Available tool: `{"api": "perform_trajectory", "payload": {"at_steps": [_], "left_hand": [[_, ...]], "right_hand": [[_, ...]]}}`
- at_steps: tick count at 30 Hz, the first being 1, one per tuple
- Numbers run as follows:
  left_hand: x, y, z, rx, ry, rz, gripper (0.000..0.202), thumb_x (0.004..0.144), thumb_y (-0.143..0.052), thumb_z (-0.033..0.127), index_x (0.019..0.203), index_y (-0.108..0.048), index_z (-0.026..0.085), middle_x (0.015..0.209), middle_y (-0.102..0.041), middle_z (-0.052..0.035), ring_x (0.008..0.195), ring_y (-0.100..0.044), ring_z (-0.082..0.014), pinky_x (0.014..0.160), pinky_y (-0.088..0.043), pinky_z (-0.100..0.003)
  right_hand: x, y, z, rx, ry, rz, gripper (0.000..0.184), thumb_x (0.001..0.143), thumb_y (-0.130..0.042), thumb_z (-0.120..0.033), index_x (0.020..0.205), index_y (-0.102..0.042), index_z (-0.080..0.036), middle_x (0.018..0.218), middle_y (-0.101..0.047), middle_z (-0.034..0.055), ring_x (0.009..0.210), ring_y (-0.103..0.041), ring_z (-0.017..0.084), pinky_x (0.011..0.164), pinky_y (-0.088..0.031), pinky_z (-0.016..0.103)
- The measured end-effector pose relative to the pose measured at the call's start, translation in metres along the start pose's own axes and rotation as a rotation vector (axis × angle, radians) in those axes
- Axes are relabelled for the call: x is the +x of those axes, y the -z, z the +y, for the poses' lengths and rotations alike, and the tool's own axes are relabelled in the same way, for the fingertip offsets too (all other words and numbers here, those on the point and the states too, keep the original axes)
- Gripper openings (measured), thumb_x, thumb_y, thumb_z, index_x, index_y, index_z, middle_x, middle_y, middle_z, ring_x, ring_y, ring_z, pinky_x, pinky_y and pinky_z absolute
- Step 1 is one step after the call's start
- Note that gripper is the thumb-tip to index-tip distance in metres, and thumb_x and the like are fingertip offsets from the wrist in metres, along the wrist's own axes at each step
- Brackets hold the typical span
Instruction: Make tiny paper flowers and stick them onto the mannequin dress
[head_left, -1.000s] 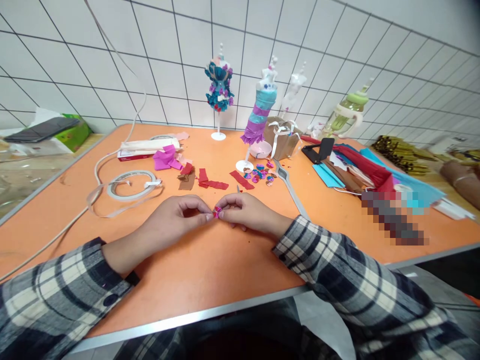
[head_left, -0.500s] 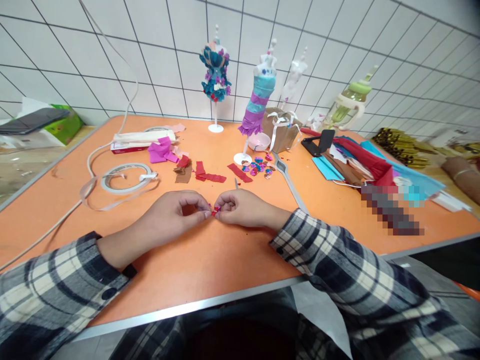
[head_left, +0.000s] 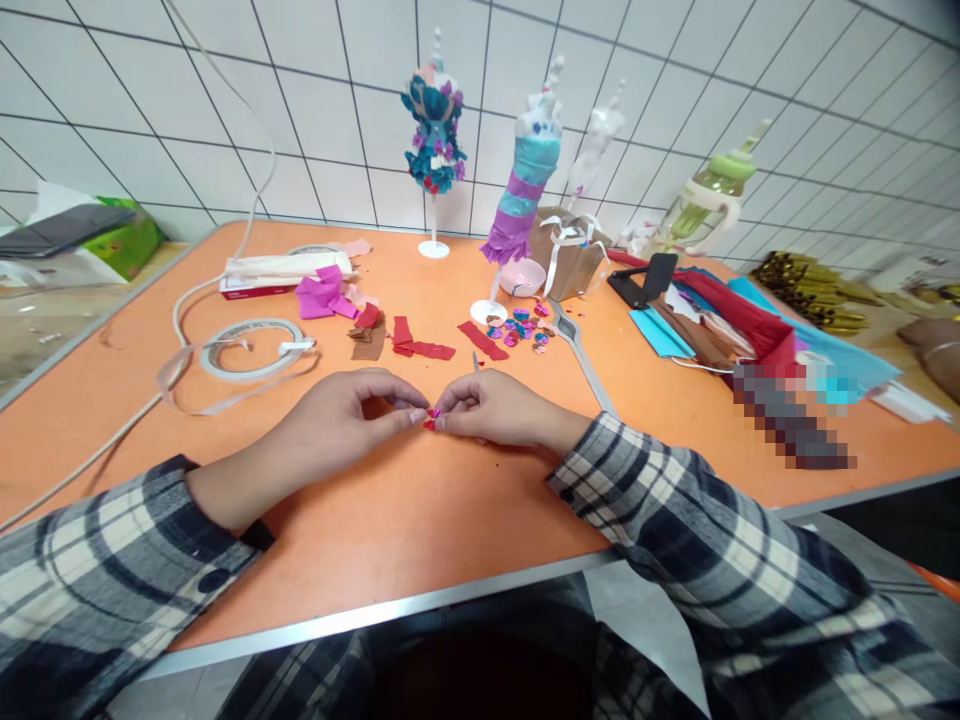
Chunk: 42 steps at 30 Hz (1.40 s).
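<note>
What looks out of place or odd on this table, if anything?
A loose strip curls beside the tape roll and across the pale cable, looking untidy. At picture right, a dark pixelated patch hides what lies there.

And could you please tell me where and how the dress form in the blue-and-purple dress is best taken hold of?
Probably by its slim white stem, between frilled hem and round base, coming from the left: it offers a narrow pinch below the dress, while the pink bowl crowds its right.
</note>
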<state>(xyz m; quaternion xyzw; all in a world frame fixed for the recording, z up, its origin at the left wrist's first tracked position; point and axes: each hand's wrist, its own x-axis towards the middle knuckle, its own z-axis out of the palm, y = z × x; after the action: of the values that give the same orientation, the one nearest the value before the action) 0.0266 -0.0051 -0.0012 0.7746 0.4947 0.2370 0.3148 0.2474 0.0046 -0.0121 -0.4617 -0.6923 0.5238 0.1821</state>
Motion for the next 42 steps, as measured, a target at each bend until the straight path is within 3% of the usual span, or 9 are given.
{"api": "perform_trajectory", "payload": {"at_steps": [3, 11, 18, 23, 28, 34, 42], "left_hand": [[0.000, -0.002, 0.001, -0.014, -0.010, 0.017, 0.029, 0.077, -0.067, 0.051, 0.079, -0.078, 0.024, 0.084, -0.080, -0.0039, 0.082, -0.073, -0.0248, 0.081, -0.055, -0.037], [0.001, -0.003, 0.000, 0.009, -0.015, -0.001, 0.027, 0.078, -0.067, 0.051, 0.076, -0.076, 0.025, 0.083, -0.080, -0.0028, 0.080, -0.073, -0.0235, 0.080, -0.055, -0.036], [0.001, -0.003, -0.001, 0.013, -0.015, 0.010, 0.025, 0.077, -0.067, 0.049, 0.073, -0.076, 0.026, 0.082, -0.080, -0.0016, 0.080, -0.072, -0.0222, 0.079, -0.054, -0.034], [0.001, -0.009, -0.003, 0.057, 0.006, -0.022, 0.027, 0.077, -0.065, 0.049, 0.076, -0.077, 0.026, 0.085, -0.079, -0.0026, 0.082, -0.072, -0.0235, 0.078, -0.054, -0.035], [0.001, -0.011, -0.009, 0.256, -0.127, -0.069, 0.027, 0.081, -0.059, 0.043, 0.081, -0.077, 0.024, 0.084, -0.077, -0.0052, 0.084, -0.069, -0.0265, 0.078, -0.052, -0.039], [-0.002, -0.008, -0.004, 0.342, -0.231, 0.036, 0.029, 0.087, -0.056, 0.042, 0.086, -0.077, 0.023, 0.086, -0.076, -0.0063, 0.086, -0.069, -0.0269, 0.080, -0.051, -0.040], [-0.001, -0.024, 0.003, 0.316, -0.208, -0.005, 0.021, 0.084, -0.060, 0.038, 0.081, -0.076, 0.024, 0.088, -0.077, -0.0058, 0.084, -0.069, -0.0255, 0.080, -0.051, -0.040]], "right_hand": [[0.000, -0.001, 0.000, 0.008, 0.013, -0.003, 0.010, 0.087, -0.072, -0.024, 0.088, -0.072, -0.014, 0.074, -0.066, -0.0023, 0.061, -0.052, 0.007, 0.060, -0.040, 0.020], [0.001, -0.002, 0.003, -0.043, 0.039, -0.015, 0.011, 0.086, -0.072, -0.024, 0.089, -0.075, -0.014, 0.079, -0.071, -0.0002, 0.068, -0.058, 0.009, 0.063, -0.042, 0.022], [-0.001, -0.003, -0.001, 0.028, 0.055, 0.059, 0.013, 0.087, -0.072, -0.025, 0.091, -0.075, -0.014, 0.085, -0.077, 0.0024, 0.078, -0.066, 0.012, 0.072, -0.047, 0.022], [-0.002, -0.004, -0.004, -0.181, -0.006, 0.100, 0.008, 0.084, -0.072, -0.021, 0.085, -0.077, -0.015, 0.082, -0.076, 0.0011, 0.073, -0.064, 0.011, 0.067, -0.043, 0.022], [-0.006, -0.006, -0.010, -0.501, 0.032, 0.153, 0.009, 0.082, -0.071, -0.022, 0.082, -0.079, -0.018, 0.076, -0.073, 0.0005, 0.071, -0.060, 0.013, 0.063, -0.038, 0.024], [-0.010, -0.005, -0.011, -0.548, 0.042, 0.139, 0.011, 0.084, -0.068, -0.024, 0.086, -0.078, -0.019, 0.077, -0.072, -0.0001, 0.069, -0.058, 0.012, 0.063, -0.036, 0.024], [-0.014, -0.001, -0.012, -0.593, 0.089, 0.150, 0.018, 0.084, -0.067, -0.021, 0.099, -0.076, -0.017, 0.084, -0.074, 0.0020, 0.074, -0.060, 0.015, 0.065, -0.037, 0.026]]}}
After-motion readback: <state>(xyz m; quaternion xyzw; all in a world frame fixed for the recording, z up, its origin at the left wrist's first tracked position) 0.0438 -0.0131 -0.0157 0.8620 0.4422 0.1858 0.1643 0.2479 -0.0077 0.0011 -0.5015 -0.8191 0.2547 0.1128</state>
